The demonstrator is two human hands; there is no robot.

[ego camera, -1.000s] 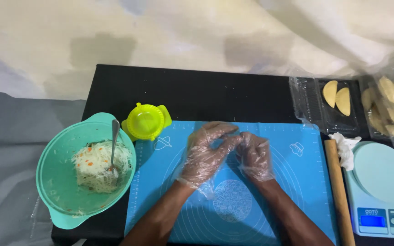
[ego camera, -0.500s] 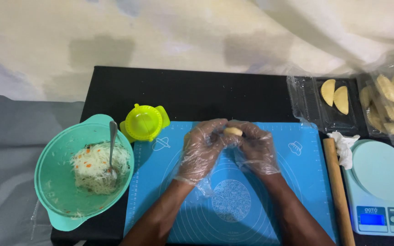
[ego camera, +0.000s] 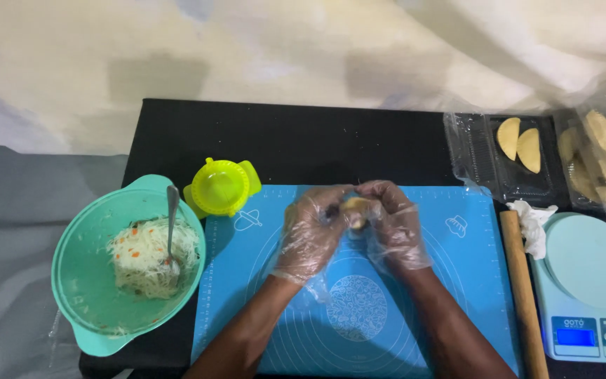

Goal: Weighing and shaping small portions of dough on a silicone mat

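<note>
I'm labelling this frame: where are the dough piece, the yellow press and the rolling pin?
dough piece (ego camera: 354,208), head view, its exposed top.
yellow press (ego camera: 220,187), head view, centre of its round cup.
rolling pin (ego camera: 524,295), head view, mid-shaft.

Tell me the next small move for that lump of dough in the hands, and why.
Probably set the dough ball down on the blue mat: both gloved hands, left hand and right hand, cup it above the mat, and the rolling pin lies alongside.

Bowl (ego camera: 85,295) left of mat (ego camera: 457,281), press (ego camera: 221,187) behind, scale (ego camera: 587,288) right

Black table (ego camera: 331,140), pale draped cloth (ego camera: 261,49)
</note>
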